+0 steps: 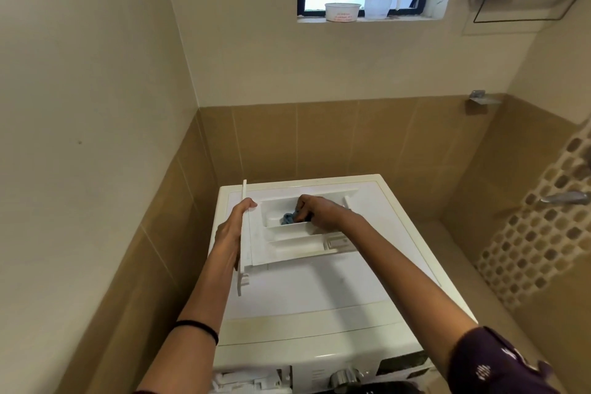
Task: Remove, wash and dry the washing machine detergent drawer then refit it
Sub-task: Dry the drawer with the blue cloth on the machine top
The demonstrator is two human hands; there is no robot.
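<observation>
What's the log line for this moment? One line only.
step: wiping drawer | place: out, on washing machine top | left hand: holds drawer front | right hand: grips cloth in compartment

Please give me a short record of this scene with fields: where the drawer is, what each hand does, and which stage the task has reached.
drawer: detergent drawer lies on top of the washing machine, out of its slot
left: left hand grips the drawer's front panel
right: right hand holds a blue cloth inside the rear compartment
stage: wiping the drawer; refitting not yet done
window sill: white tub and clear jug
</observation>
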